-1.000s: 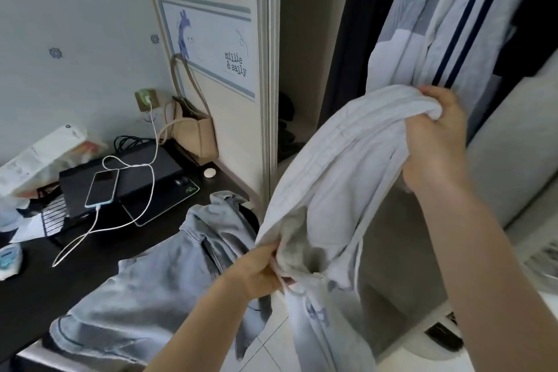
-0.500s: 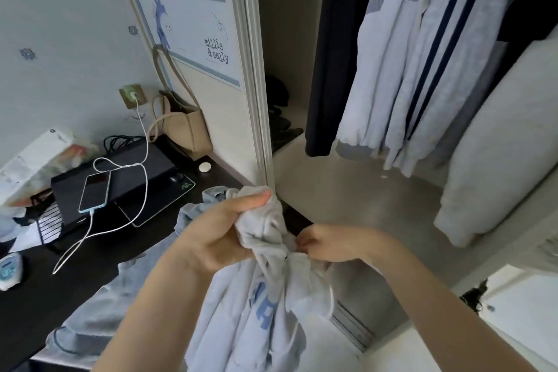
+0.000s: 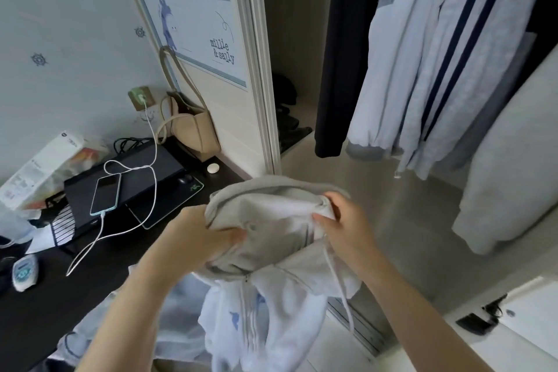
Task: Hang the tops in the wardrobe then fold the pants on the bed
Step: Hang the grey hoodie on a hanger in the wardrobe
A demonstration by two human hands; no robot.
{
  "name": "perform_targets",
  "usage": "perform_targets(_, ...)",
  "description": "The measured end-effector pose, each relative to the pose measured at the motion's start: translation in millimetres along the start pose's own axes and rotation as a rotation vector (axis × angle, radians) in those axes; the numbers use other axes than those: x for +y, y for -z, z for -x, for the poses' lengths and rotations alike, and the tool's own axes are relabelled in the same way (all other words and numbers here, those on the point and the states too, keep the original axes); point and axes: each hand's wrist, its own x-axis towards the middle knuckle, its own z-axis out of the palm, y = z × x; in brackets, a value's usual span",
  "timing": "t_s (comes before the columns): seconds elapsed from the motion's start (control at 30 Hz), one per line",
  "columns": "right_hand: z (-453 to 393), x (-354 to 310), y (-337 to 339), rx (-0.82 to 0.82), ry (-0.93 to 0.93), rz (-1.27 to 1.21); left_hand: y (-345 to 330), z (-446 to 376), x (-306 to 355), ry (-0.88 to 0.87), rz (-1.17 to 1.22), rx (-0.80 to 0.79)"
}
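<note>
the pale grey hooded sweatshirt with a white drawstring [image 3: 280, 238] is now held low in front of the open wardrobe [image 3: 362, 190], its hood spread open toward the camera; half a second earlier it was bunched in a tight wad between the hands. the left hand [image 3: 202, 235] grips the hood's left rim, fingers curled into the cloth. the right hand [image 3: 344, 220] pinches the right rim. the body of the garment hangs below, clear of the dark desk [image 3: 45, 296]. judgement: the collar is being located for hanging; no hanger is visible yet, so the top is not hung.
</note>
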Motion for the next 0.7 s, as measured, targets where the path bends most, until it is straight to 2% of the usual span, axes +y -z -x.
perform_targets(0.07, 4, -13, 2, 0.012, 0.044, -0.009, -18, 0, 4, 0.021, -0.217, 0.174)
perform_targets(0.2, 13, -39, 5, 0.009, 0.172, -0.024, -63, -7, 19, -0.221, -0.552, 0.445)
perform_targets(0.33, 12, -55, 22, 0.014, 0.258, -0.005, -80, -17, 36, -0.411, -0.467, 0.674)
perform_targets(0.43, 4, -62, 37, 0.075, 0.3, 0.078, -70, -21, 47, -0.521, -0.391, 0.949)
perform_targets(0.5, -5, -65, 44, 0.144, 0.297, 0.117, -65, -23, 59, -0.691, -0.405, 1.049)
perform_targets(0.57, -16, -70, 46, 0.208, 0.264, 0.105, -73, -22, 72, -0.917, -0.347, 0.974)
perform_targets(0.6, -21, -73, 46, 0.236, 0.249, 0.082, -82, -21, 78, -0.992, -0.24, 0.827)
perform_targets(0.63, -25, -75, 45, 0.254, 0.244, 0.059, -90, -19, 83, -1.016, -0.181, 0.72)
perform_targets(0.7, -31, -80, 42, 0.269, 0.247, 0.055, -99, -21, 88, -1.022, -0.137, 0.666)
